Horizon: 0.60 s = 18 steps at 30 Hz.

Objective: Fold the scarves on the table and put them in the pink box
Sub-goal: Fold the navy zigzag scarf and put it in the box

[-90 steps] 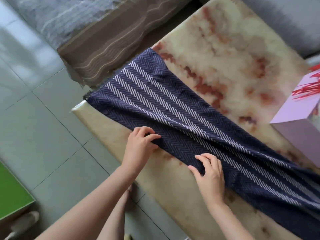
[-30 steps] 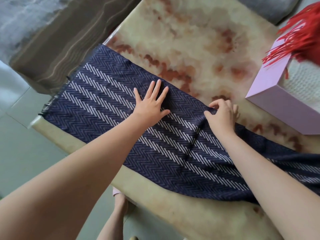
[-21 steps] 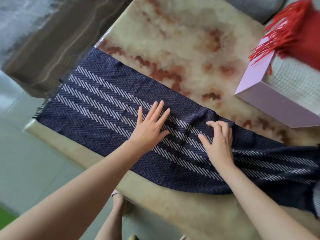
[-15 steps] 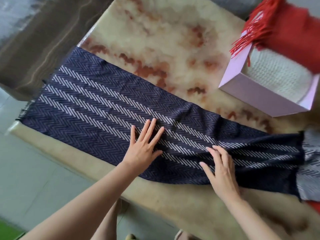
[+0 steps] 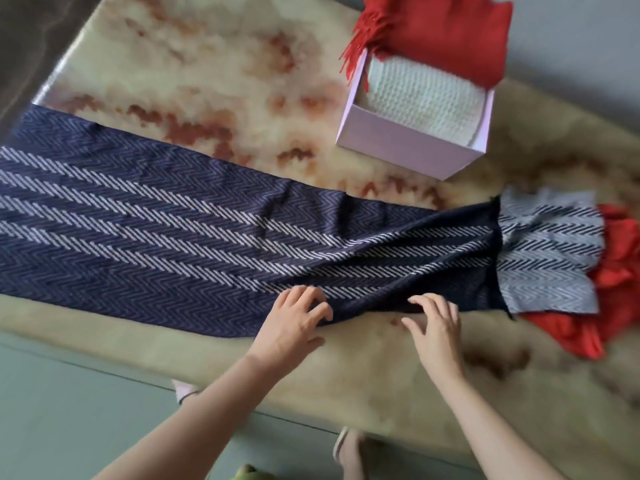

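- The navy scarf (image 5: 207, 230) lies flat on the table (image 5: 207, 64), with its long axis running left to right in front of the person. Its right end is turned over, shows the pale side and rests on a red cloth (image 5: 616, 289).
- Both hands are at the near long edge, to the right of the scarf's middle.
- The left hand (image 5: 294, 327) has bent fingers with the tips on the hem; whether it really pinches the cloth cannot be told.
- The right hand (image 5: 436, 327) is loosely spread. Its fingertips only touch the hem and it holds nothing.
- The next fold probably goes away from the person, bringing the near edge to the far edge.
- The pink box (image 5: 408, 150) stands beyond the scarf, nearer to the right hand. A white knitted scarf (image 5: 422, 95) already lies inside it.
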Motion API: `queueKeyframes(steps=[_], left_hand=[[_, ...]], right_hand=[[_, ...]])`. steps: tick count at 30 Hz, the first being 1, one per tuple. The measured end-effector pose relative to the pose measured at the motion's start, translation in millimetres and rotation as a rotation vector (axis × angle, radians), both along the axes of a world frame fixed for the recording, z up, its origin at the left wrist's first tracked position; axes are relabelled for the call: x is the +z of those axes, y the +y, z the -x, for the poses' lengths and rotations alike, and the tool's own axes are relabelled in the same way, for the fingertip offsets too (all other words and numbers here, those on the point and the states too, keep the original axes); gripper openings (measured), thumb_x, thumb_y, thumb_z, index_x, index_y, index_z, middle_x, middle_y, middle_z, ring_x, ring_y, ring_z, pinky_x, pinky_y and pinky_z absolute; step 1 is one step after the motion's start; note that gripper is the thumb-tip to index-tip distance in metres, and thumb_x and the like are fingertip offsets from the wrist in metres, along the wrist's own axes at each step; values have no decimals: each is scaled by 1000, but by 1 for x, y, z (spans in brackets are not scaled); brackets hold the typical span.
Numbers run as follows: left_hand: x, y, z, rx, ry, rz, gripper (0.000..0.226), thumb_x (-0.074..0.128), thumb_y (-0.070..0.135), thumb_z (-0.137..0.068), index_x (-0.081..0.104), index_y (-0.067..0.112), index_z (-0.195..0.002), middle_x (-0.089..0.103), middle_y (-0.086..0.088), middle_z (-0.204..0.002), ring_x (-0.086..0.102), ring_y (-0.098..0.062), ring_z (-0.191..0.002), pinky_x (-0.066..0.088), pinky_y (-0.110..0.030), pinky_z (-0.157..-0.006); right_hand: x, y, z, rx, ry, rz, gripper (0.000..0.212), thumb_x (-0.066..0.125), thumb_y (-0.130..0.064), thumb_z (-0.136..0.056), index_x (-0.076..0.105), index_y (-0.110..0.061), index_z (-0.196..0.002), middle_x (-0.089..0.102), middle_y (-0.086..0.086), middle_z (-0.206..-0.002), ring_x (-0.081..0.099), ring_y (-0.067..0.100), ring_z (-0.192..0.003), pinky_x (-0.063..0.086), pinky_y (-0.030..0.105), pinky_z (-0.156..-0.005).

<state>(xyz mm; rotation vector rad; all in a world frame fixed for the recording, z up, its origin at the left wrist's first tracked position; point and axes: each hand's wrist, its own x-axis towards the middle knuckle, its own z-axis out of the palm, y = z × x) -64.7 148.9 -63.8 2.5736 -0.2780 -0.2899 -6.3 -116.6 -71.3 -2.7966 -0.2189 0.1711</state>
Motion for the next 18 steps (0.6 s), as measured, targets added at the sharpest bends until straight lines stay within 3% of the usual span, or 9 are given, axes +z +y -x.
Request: queueKeyframes(steps=[3, 10, 14, 18], left_hand=[[-3, -14, -3, 48, 5, -15, 48, 86, 22, -57, 56, 25, -95, 54, 5, -102, 54, -19, -89, 43, -28, -77], [-8, -19, -6, 88, 0, -42, 40, 83, 7, -57, 61, 19, -89, 58, 1, -97, 57, -24, -82, 48, -34, -67], [-10, -21, -3, 113, -1, -61, 44, 83, 12, -60, 57, 19, -95, 56, 0, -100, 54, -25, -85, 48, -36, -70], [-9, -28, 6, 77, -3, -63, 28, 84, 23, -64, 65, 21, -83, 57, -2, -103, 54, -26, -90, 49, -36, -74]], right_hand=[[-6, -9, -6, -53, 27, -80, 38, 83, -13, -65, 68, -14, -100, 57, 8, -102, 47, 26, -93, 36, 32, -89], [-17, -25, -14, 19, -118, -118, 4, 72, -16, -78, 70, -13, -80, 59, 4, -87, 44, 20, -81, 38, 33, -77], [-15, -41, 7, 197, -176, -13, 25, 47, -28, -88, 63, -14, -76, 59, 2, -76, 44, 21, -76, 36, 33, -75], [-5, -68, 48, 278, -133, 36, 26, 43, -26, -91, 61, -16, -75, 55, 0, -74, 49, 23, -73, 39, 33, -76]])
